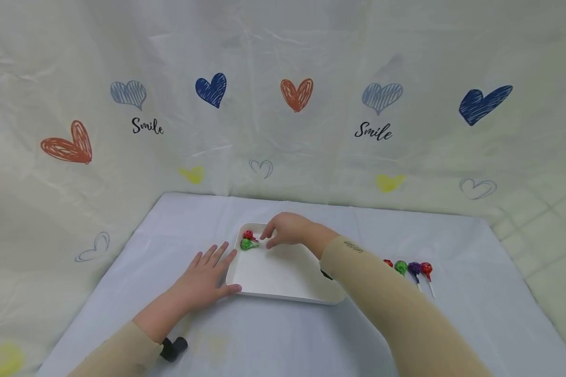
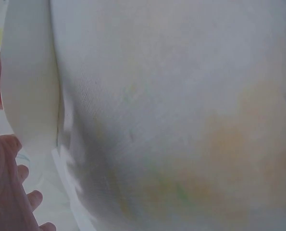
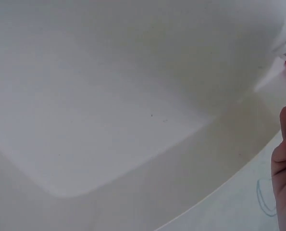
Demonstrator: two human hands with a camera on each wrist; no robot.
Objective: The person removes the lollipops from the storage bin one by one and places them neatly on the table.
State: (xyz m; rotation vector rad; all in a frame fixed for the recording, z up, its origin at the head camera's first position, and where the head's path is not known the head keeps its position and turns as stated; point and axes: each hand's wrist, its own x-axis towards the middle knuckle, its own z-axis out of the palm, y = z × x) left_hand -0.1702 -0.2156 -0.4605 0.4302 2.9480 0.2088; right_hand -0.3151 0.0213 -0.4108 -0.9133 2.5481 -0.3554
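Note:
A white tray [image 1: 283, 275] lies on the table, and a red lollipop [image 1: 248, 235] and a green lollipop [image 1: 249, 244] lie side by side in its far left corner. My right hand [image 1: 290, 229] reaches over the tray from the right, thumb and forefinger parted just beside the two lollipops. Both lollipops show partly at the edge of the right wrist view, close to the fingertips. With fingers spread, my left hand [image 1: 203, 283] rests at the tray's left side, thumb at the near left corner. In the left wrist view its fingers [image 2: 22, 173] lie along the tray wall.
To the tray's right, a row of lollipops lies on the table: a green one [image 1: 400, 267], a purple one [image 1: 414, 269], a red one [image 1: 426, 269] and another red one partly behind the right sleeve [image 1: 377, 283]. A curtain [image 1: 330, 146] with hearts hangs behind.

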